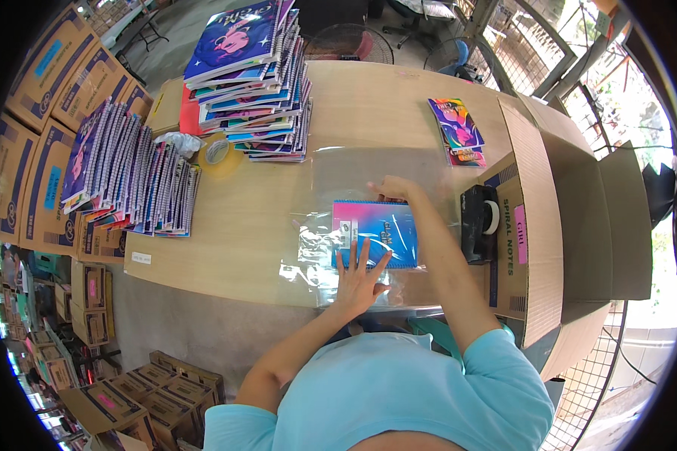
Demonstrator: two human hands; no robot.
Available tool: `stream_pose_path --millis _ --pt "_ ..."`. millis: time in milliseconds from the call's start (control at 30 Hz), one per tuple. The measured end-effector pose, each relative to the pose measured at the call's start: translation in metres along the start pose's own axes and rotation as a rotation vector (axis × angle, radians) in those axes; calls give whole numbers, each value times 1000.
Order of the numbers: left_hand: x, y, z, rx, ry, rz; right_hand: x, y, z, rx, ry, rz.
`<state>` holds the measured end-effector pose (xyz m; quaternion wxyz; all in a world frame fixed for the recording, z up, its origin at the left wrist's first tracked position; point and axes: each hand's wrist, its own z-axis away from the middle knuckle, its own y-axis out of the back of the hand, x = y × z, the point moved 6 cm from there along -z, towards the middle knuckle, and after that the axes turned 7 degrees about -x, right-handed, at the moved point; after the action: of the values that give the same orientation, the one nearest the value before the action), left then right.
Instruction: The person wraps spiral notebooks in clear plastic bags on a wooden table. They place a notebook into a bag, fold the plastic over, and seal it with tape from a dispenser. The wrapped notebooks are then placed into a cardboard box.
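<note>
A: Where is the notebook, and how do the hands stand?
B: The notebook lies on the counter, toward the near side, with clear film spreading past its edges. Left hand: fingers splayed, tips on the cover's near left part. Right hand: at the far edge, one finger pointing left, the rest partly curled; cannot tell whether it pinches film.
A: Step in hand?
B: Judged to be squaring the notebook to the film. Good practice: left palm light and steady, right fingertips drawing the film taut, creases eased outward before any tape.
A: Materials?
B: Cover glossy, pink grading to blue, rectangular, coil-bound. Film thin, slick, wrinkled at near left, with bright glare; cannot tell if a layer covers the top. Slick film probably slides, so a steady hold matters.
A: Surroundings?
B: Right: black tape dispenser with a pale ring-shaped roll, beside a matte corrugated carton. Far left: uneven stack of notebooks, coils bulking its edges.
</note>
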<state>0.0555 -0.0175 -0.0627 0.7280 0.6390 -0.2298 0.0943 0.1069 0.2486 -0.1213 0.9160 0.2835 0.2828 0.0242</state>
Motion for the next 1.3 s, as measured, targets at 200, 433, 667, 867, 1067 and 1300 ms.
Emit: stream_pose_path --millis 200,433,667,867,1067,1300 --pt "9 -1 17 -2 4 -31 12 -9 -6 23 127 18" --pt "11 -9 22 16 46 -66 -6 35 8 913 233 167" --pt "10 -9 22 62 79 23 -24 61 -17 526 310 396" --pt "11 5 17 94 137 28 -20 80 -36 -18 249 180" --pt "14 7 13 121 135 4 -38 90 -34 -7 219 150" --pt "21 15 10 224 161 11 -71 62 57 341 475 321"
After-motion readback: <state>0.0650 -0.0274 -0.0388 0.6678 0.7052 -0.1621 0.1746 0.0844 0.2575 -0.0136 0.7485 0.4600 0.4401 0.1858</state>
